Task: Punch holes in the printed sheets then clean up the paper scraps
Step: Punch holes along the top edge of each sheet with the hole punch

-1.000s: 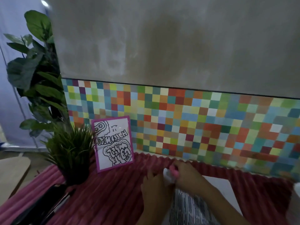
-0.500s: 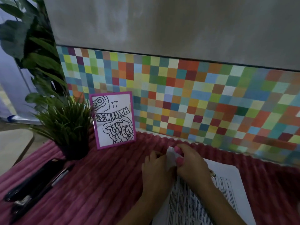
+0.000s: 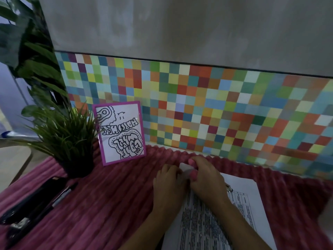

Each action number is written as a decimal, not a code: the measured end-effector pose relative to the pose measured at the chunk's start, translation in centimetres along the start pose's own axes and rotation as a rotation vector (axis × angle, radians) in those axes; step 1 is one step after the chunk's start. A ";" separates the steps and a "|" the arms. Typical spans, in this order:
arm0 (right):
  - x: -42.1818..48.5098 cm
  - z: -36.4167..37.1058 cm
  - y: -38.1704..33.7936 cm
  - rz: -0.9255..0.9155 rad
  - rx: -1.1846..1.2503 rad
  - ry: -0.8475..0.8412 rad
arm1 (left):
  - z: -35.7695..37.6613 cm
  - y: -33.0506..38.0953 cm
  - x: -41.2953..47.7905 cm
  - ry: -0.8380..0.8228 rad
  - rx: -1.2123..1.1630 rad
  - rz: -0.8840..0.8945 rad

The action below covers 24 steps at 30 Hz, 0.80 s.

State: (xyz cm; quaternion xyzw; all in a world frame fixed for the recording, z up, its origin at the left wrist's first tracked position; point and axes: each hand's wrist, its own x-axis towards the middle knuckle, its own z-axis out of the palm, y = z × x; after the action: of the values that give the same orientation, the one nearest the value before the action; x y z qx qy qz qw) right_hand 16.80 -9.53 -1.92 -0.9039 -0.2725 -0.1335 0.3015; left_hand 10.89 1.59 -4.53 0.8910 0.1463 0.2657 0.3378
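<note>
Printed sheets (image 3: 239, 210) covered in dense text lie on the pink ribbed cloth (image 3: 108, 204) at the lower right. My left hand (image 3: 167, 183) and my right hand (image 3: 207, 179) meet at the sheets' top left corner. Between them sits a small white object (image 3: 185, 169); both hands have their fingers curled round it. What that object is I cannot make out. A metal ring (image 3: 229, 188) peeks out by my right wrist on the paper.
A black stapler-like tool (image 3: 30, 201) and a pen (image 3: 61, 197) lie at the left. A small potted grass plant (image 3: 70, 141) and a pink-framed drawing (image 3: 120, 132) stand at the back, against a coloured checkered wall panel (image 3: 216, 109).
The view has tilted down and closer, showing more of the sheets and the black tool. Both hands stay together at the sheets' corner on the white object.
</note>
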 end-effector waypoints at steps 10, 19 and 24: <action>0.8 -2.6 -1.3 0.105 0.328 0.043 | 0.1 0.0 1.9 -0.066 -0.396 -0.074; 6.5 -8.5 -1.9 0.189 1.398 0.463 | 0.1 -0.5 2.4 -0.073 -0.626 -0.172; 8.2 -5.1 -2.9 0.189 1.483 0.425 | 0.1 -0.4 2.3 -0.088 -0.650 -0.182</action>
State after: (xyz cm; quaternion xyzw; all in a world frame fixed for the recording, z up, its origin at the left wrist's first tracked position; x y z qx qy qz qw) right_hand 21.46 -7.38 6.75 -0.4402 -0.1488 -0.0604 0.8834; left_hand 12.78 2.82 -3.96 0.7305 0.1179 0.2286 0.6326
